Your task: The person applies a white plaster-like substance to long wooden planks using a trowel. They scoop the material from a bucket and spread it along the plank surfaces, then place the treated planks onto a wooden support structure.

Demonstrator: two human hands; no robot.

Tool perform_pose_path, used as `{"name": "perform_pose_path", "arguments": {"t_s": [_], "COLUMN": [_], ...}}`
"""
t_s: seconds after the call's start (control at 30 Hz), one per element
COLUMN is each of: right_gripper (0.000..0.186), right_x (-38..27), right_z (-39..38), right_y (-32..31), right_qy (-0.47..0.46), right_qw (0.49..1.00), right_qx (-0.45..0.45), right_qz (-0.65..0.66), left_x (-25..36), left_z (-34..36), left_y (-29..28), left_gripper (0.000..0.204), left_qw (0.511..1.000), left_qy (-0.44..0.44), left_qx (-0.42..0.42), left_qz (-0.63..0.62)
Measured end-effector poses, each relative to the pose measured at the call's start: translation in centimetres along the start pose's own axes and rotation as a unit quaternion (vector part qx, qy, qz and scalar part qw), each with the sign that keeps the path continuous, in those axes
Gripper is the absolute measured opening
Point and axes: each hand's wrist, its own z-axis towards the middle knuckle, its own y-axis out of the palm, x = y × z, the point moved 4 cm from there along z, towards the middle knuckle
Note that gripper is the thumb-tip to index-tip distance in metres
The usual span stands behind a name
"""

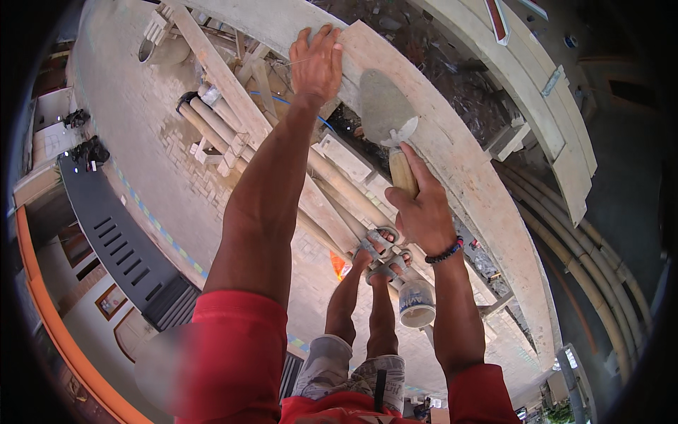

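My left hand (314,67) is high in the middle of the head view, fingers curled over the edge of a long, pale, curved board (462,141). My right hand (424,208) is closed round the wooden handle of a trowel (385,102). Its grey, pointed blade lies over the board's face just right of my left hand, with whitish material near the handle's neck. The back of the blade hides what is under it. Below my right hand a small white bucket (417,311) with grey inside is beside my feet.
My sandalled feet (385,265) stand on bamboo poles and planks (332,173) above a paved yard (127,106). Another curved pale band (558,141) and more bamboo poles (579,247) are at right. A dark slotted gate (113,240) and a house front are at lower left.
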Motion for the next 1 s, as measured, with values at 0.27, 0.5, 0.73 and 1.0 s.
{"name": "perform_pose_path", "arguments": {"t_s": [0.27,0.5,0.73,1.0], "right_gripper": [0.067,0.066,0.070,0.067], "right_x": [0.5,0.7,0.1,0.7], "right_z": [0.6,0.3,-0.9,-0.9], "right_y": [1.2,0.6,-1.0,1.7], "right_qy": [-0.020,0.007,0.057,-0.024], "right_qw": [0.999,0.999,0.997,0.999], "right_qx": [-0.022,0.007,0.045,-0.035], "right_qz": [-0.014,-0.032,0.031,0.021], "left_x": [0.1,-0.7,-2.2,-6.1], "left_z": [0.0,0.9,2.4,2.9], "left_y": [0.3,0.7,1.9,5.1], "left_gripper": [0.035,0.033,0.041,0.052], "left_qw": [1.000,1.000,0.988,0.970], "left_qy": [-0.010,-0.017,-0.036,-0.054], "left_qx": [0.007,-0.001,-0.153,-0.235], "left_qz": [-0.008,-0.016,0.008,0.039]}}
